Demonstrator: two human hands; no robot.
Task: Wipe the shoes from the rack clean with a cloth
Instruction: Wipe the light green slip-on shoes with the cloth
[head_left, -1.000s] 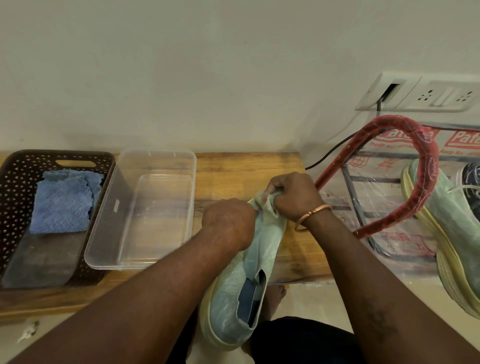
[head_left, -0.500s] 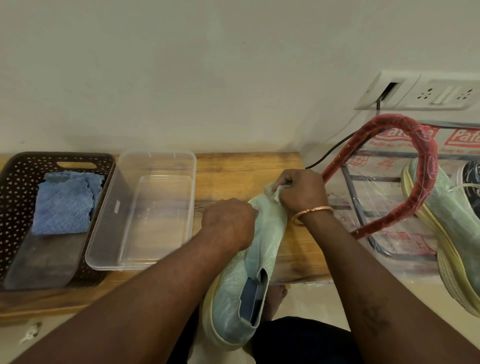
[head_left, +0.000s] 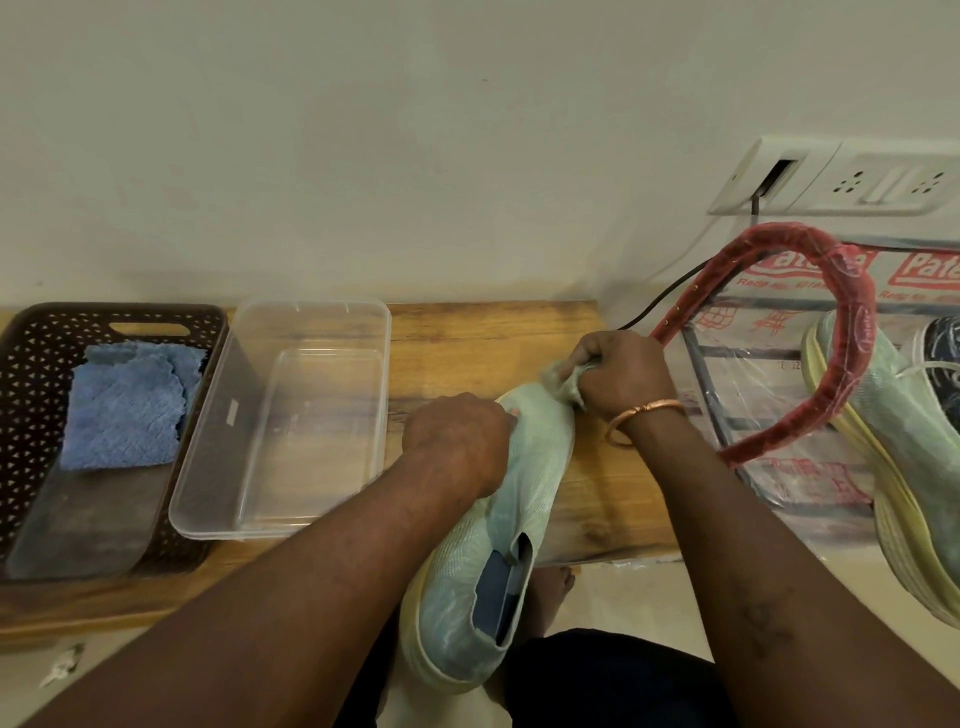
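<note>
A pale mint-green shoe (head_left: 483, 561) with a yellow sole lies toe-away over the front edge of the wooden bench (head_left: 467, 338). My left hand (head_left: 457, 441) grips its left side near the toe. My right hand (head_left: 621, 376) holds a bunched pale green cloth (head_left: 563, 376) against the shoe's toe. A matching green shoe (head_left: 904, 452) and part of a dark shoe (head_left: 948, 364) sit on the plastic-wrapped rack (head_left: 769, 415) at the right.
A dark perforated basket (head_left: 31, 364) at the left holds a blue cloth (head_left: 130, 405). Beside it stands a clear plastic tub (head_left: 311, 322). A red-wrapped hoop of the rack (head_left: 852, 312) arches close to my right wrist. A wall socket (head_left: 852, 182) and black cable are behind.
My right hand with the cloth has slid away and rightward, from over the shoe's upper to its toe tip. The left hand and shoe have stayed nearly still.
</note>
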